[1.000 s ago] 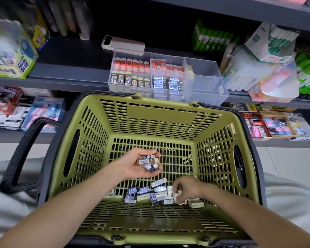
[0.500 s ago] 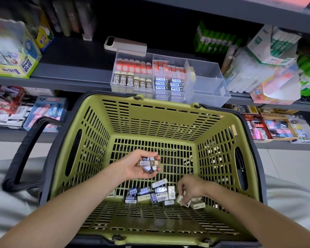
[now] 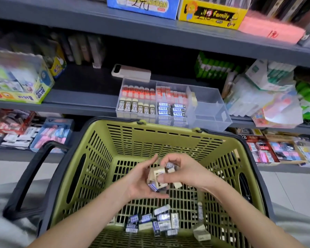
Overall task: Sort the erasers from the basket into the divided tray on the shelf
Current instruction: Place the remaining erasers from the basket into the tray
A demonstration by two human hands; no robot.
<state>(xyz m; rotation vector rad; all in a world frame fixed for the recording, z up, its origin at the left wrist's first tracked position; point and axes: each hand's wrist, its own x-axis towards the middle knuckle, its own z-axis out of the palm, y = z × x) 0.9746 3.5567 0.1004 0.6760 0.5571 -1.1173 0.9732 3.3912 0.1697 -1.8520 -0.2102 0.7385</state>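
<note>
The olive-green slotted plastic basket (image 3: 100, 158), with its black rim and handle, fills the lower half of the view. Above the middle of its floor the left hand (image 3: 141, 183) is turned palm up and cupped. Its fingers curl round a handful of small block erasers (image 3: 157, 176), some cream and some in dark blue-and-white paper sleeves. The right hand (image 3: 186, 171) reaches in from the basket's right side and touches the same handful. Its thumb and fingers are curled and pinch the cream pieces at the top of the pile, the thumb pressed on one of them. The held erasers thus lie between the two hands, resting in the left palm and under the right fingertips.

Below the hands, on the basket's floor towards its near wall, loose erasers (image 3: 156, 222) lie in a scattered cluster. One cream block (image 3: 201, 233) lies apart from them, towards the basket's near right corner.

Just beyond the basket's far rim, on the grey metal shelf (image 3: 82, 99), stands the clear plastic divided tray (image 3: 209, 113). Its left and middle compartments hold upright rows of erasers. A cream piece (image 3: 194, 99) leans at the divider next to the right compartment; I cannot tell which side it is on. Behind the tray, farther from the basket, lies a flat beige phone-like case (image 3: 132, 73).
</note>
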